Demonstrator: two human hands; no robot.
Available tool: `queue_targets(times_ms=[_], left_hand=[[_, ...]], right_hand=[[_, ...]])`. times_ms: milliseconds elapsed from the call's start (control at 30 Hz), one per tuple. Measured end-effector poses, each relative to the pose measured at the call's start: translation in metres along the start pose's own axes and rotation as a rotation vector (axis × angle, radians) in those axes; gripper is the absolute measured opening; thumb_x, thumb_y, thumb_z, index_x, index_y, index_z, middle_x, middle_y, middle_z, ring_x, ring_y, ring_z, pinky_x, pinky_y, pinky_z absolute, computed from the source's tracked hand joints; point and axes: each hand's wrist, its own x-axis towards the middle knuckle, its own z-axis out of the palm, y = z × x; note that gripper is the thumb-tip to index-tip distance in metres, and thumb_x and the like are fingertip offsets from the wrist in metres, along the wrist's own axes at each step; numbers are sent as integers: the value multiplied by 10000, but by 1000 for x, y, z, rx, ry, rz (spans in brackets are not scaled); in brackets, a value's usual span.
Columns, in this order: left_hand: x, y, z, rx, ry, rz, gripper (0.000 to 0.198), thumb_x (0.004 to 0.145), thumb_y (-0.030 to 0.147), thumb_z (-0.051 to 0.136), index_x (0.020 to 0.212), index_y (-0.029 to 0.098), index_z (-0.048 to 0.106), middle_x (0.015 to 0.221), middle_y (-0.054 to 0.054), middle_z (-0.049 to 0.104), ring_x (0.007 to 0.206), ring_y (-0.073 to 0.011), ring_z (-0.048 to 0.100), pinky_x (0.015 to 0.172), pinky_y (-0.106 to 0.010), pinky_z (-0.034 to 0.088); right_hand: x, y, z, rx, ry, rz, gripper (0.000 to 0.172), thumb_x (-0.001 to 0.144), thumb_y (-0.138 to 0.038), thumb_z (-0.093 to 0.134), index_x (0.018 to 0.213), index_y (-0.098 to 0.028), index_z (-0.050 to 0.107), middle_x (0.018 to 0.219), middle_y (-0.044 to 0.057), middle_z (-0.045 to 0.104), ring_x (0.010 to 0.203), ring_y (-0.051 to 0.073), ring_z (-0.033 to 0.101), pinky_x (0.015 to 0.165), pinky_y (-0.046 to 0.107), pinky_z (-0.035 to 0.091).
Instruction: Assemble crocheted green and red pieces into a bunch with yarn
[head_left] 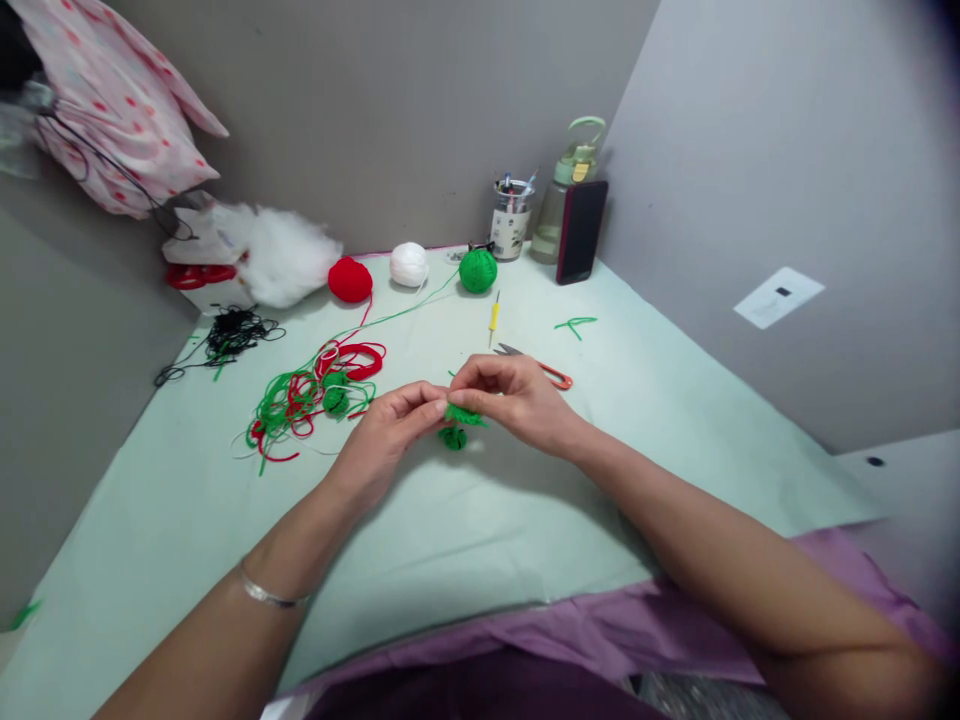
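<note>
Near the middle of the table, both hands meet at a small green crocheted piece (466, 415). My left hand (390, 430) pinches its left edge between thumb and fingers. From the right, my right hand (514, 397) pinches its top, thumb and forefinger pressed together. A round dark-green part (453, 438) hangs just below the piece. Scissors with orange handles (559, 378) lie partly hidden behind my right hand. Beyond them is a yellow-handled crochet hook (493, 318).
Tangled red and green yarn (296, 400) lies left of my hands, with black yarn (236, 335) farther left. Red (350, 280), white (409, 265) and green yarn balls (478, 271) sit along the back. A pen cup (510, 225), bottle (551, 225) and phone (582, 232) stand back right.
</note>
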Motion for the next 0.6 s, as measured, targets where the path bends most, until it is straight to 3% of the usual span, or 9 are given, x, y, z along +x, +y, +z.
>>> queue_targets(times_ms=[100, 233, 367, 500, 600], left_hand=[[1, -1, 0, -23, 8, -9, 170, 830, 344, 713, 831, 175, 734, 857, -29, 699, 846, -168, 629, 882, -318, 497], [3, 1, 0, -75, 125, -6, 154, 822, 309, 722, 894, 177, 754, 948, -49, 739, 932, -176, 653, 976, -335, 463], [3, -2, 1, -74, 217, 44, 235, 812, 322, 722, 990, 176, 769, 1121, -93, 741, 1119, -230, 634, 1067, -389, 417], [-2, -10, 5, 338, 260, 259, 288, 891, 311, 614, 1143, 236, 730, 1310, -73, 643, 1275, -238, 537, 1130, -398, 362], [-4, -15, 7, 670, 182, 457, 366, 937, 249, 504, 1269, 239, 658, 1361, -95, 567, 1298, -232, 498, 1141, -391, 353]], right_hand=[[1, 1, 2, 42, 28, 19, 208, 866, -352, 667, 836, -146, 651, 725, -3, 614, 647, 98, 541, 594, 226, 447], [2, -2, -1, 17, 158, 17, 266, 855, -416, 671, 811, -157, 630, 682, -17, 579, 596, 89, 508, 557, 219, 425], [2, -2, 2, -13, 13, 119, 313, 815, -438, 703, 753, -134, 666, 604, -15, 578, 551, 86, 487, 510, 214, 375], [3, 2, 8, 68, 6, 184, 344, 790, -458, 722, 867, -123, 708, 686, 7, 637, 582, 94, 522, 544, 224, 419], [4, 7, 7, 149, 44, 228, 327, 765, -450, 747, 752, -130, 678, 616, -8, 610, 553, 85, 515, 548, 219, 413]])
